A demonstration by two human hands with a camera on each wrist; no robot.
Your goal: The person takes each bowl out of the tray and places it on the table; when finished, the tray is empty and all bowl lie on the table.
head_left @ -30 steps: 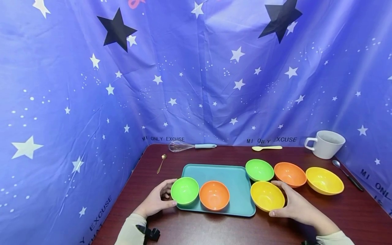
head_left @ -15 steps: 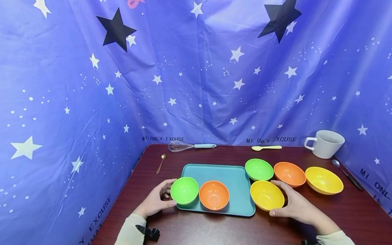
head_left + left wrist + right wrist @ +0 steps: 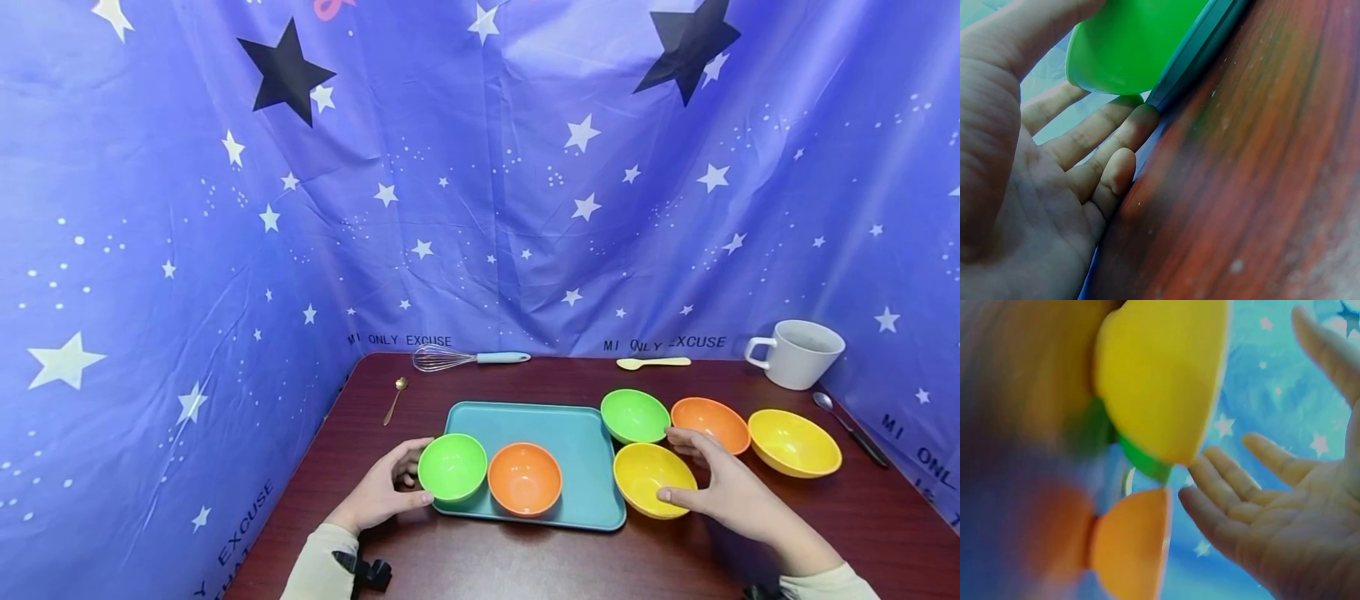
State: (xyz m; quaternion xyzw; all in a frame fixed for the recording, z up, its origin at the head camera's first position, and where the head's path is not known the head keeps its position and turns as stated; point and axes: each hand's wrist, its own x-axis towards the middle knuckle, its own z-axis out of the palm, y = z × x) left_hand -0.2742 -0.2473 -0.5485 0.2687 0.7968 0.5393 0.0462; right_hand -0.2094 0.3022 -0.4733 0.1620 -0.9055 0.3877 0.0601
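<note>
On the left part of a teal tray [image 3: 588,467] sits a green bowl [image 3: 453,467], with an orange bowl [image 3: 524,479] beside it. My left hand [image 3: 384,487] holds the green bowl's left side between thumb and forefinger; in the left wrist view the other fingertips reach the bowl [image 3: 1135,50] and tray edge. At the tray's right edge stands a yellow bowl [image 3: 651,481]. My right hand [image 3: 727,492] is just right of it, fingers spread and thumb over its rim in the head view; the right wrist view shows the fingers apart from the yellow bowl [image 3: 1160,381].
Behind the yellow bowl stand a second green bowl [image 3: 635,415], a second orange bowl [image 3: 708,423] and another yellow bowl [image 3: 795,442]. A mug [image 3: 802,357], black-handled spoon [image 3: 851,429], pale yellow spoon [image 3: 654,362], whisk [image 3: 472,357] and small gold spoon [image 3: 395,400] lie farther around the table.
My right hand has let go of the near yellow bowl; its fingers have lifted off and shifted up and to the right. My left hand and the bowls have stayed in place.
</note>
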